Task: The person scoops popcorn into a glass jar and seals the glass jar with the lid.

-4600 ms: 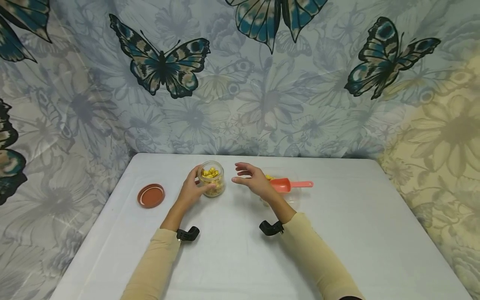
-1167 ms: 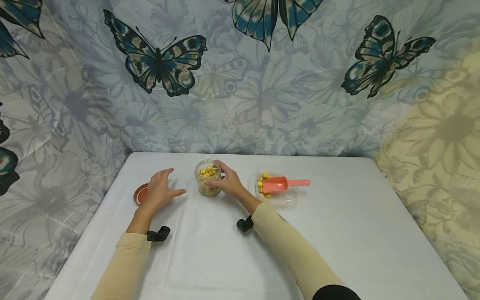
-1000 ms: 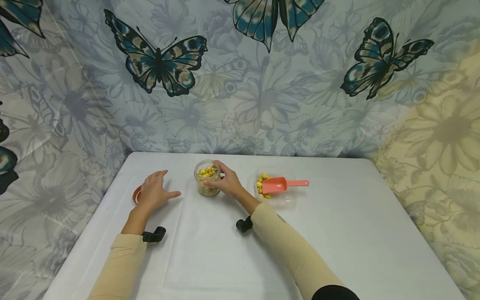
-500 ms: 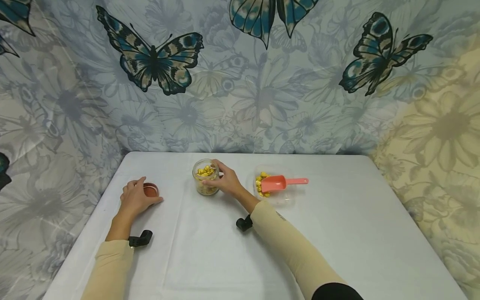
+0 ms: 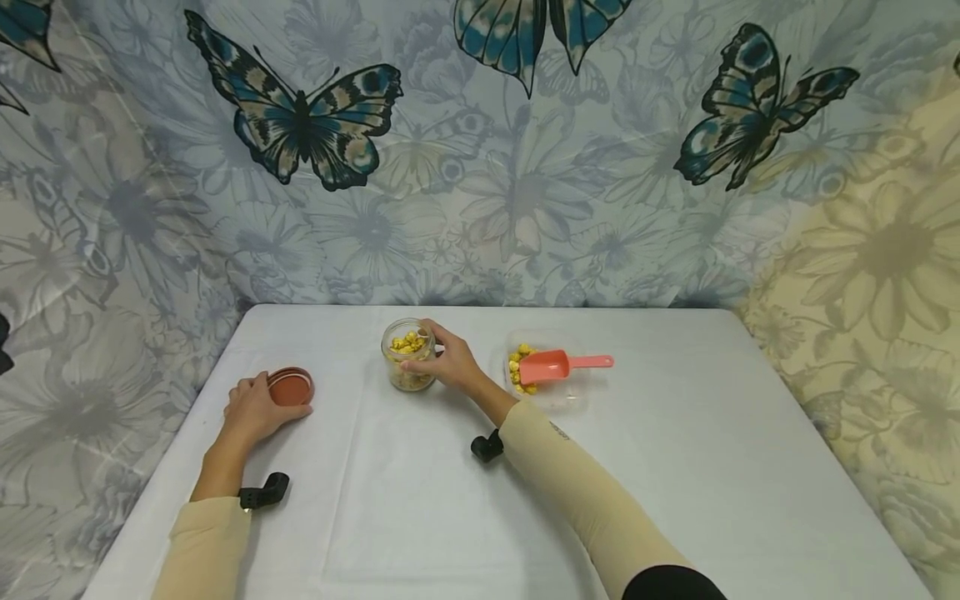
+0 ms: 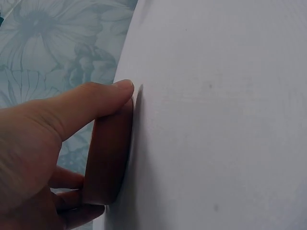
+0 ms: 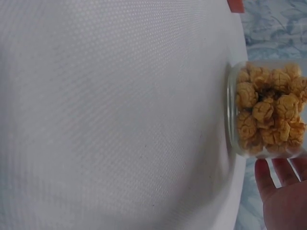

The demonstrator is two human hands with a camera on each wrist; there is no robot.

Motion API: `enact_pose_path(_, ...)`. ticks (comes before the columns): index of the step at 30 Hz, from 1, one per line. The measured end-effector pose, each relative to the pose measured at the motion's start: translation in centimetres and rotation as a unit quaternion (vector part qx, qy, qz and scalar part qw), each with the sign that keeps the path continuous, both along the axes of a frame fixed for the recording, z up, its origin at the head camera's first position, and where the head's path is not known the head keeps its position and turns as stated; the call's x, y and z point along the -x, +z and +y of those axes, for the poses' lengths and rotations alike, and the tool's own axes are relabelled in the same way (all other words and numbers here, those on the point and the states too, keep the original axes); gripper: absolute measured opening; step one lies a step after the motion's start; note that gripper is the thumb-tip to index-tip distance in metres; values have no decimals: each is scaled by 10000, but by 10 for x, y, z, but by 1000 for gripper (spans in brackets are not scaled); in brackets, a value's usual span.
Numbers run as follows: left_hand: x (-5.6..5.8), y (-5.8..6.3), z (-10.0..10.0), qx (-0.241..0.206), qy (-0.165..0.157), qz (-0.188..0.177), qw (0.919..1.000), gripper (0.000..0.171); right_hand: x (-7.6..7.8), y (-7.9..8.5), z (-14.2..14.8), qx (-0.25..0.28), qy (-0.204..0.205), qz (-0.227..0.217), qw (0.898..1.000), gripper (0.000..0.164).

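A brown jar lid (image 5: 291, 387) is at the table's left, its hollow side facing up. My left hand (image 5: 253, 410) grips its rim, with the thumb on the near side. From the left wrist view, the thumb and fingers span the lid (image 6: 109, 158), seen edge-on at the tabletop. Upright on the table stands an open glass jar (image 5: 408, 373) of yellow popcorn (image 5: 408, 342). My right hand (image 5: 450, 360) holds it from the right, thumb in front. The right wrist view has the jar's popcorn (image 7: 268, 110) up close, with several fingertips (image 7: 263, 172) against the glass.
Right of the jar sits a clear plastic container (image 5: 570, 402) with some popcorn at its left end. A pink scoop (image 5: 546, 367) lies on it, handle pointing right. The white-covered table (image 5: 675, 467) ends at a butterfly-patterned cloth (image 5: 517, 208) behind.
My left hand let go of the jar, moved left and took hold of the lid. My right hand came from beside the container to the jar and holds it in place.
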State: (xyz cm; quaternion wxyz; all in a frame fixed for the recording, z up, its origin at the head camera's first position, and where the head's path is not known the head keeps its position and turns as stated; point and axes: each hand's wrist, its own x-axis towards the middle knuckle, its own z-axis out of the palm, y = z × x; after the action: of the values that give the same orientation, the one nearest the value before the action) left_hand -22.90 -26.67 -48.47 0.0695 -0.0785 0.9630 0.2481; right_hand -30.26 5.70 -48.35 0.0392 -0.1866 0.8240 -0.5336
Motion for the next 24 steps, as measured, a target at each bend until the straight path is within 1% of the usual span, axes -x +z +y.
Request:
enact_pose_path(5, -3, 0, -1, 4, 62, 105, 9999, 102, 1, 0, 0, 18, 52, 50, 10000, 67)
enact_pose_path(10, -3, -2, 0, -72, 112, 205, 9997, 100, 0, 0, 1, 25, 28, 19, 10000, 65)
enact_pose_path(12, -1, -3, 1, -125, 78, 300, 9994, 99, 0, 1, 2, 68, 6, 31, 10000, 64)
enact_pose_path(15, 0, -2, 4, -199, 2, 471, 9987, 99, 0, 0, 3, 85, -11, 36, 10000, 66)
enact_pose_path(17, 0, 1, 6, -268, -58, 543, 9981, 98, 1, -1, 2, 41, -5, 51, 10000, 66)
enact_pose_path(21, 2, 5, 11, -398, -152, 579, 9974, 99, 1, -3, 1, 10, 19, 68, 10000, 69)
enact_pose_path(24, 5, 10, 16, -460, -286, 622, 9966, 98, 1, -3, -1, 15, 31, 77, 10000, 69)
